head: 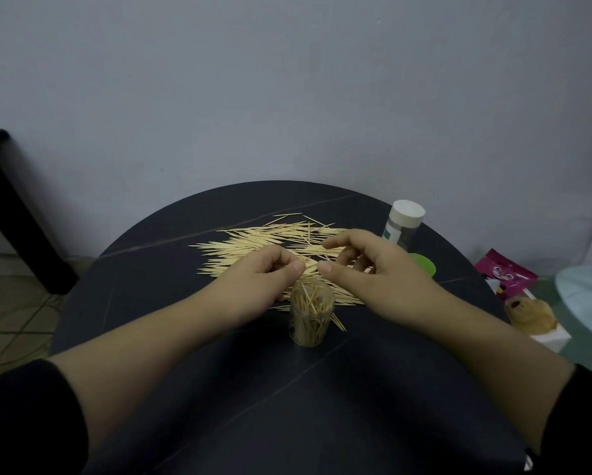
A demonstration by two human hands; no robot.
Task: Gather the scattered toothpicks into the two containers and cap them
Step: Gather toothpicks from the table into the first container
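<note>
While most of the toothpicks (pixel 270 240) lie in a loose, fan-shaped heap across the middle of a dark round desk (pixel 171 303), two bare hands meet just above an open clear container (pixel 311 317) at the centre of the frame. The container stands upright, in front of the heap and touching its near edge, and is partly filled with toothpicks standing at odd angles.

The left hand (pixel 267 274) has its fingers curled in, and its grip is narrow, thumb and fingertips pinching a few toothpicks right over the container's mouth. The right hand (pixel 373 269) sits just beside it, thumb pointing toward the left hand and fingers loosely curved. Whether its grip holds anything cannot be told.

At the upper right of the desk stands a second container (pixel 402 222) with a white cap (pixel 408 209) on it. A green lid (pixel 423 264) peeks out behind the right hand.

The step in hand looks like filling — dropping a small pinch of toothpicks into the open container. The task seems to be at an early-to-middle stage, since the heap is large. The next move likely calls for lining the pinched sticks up vertically over the mouth before letting go — then gathering another bunch from the heap without knocking the container over.
</note>
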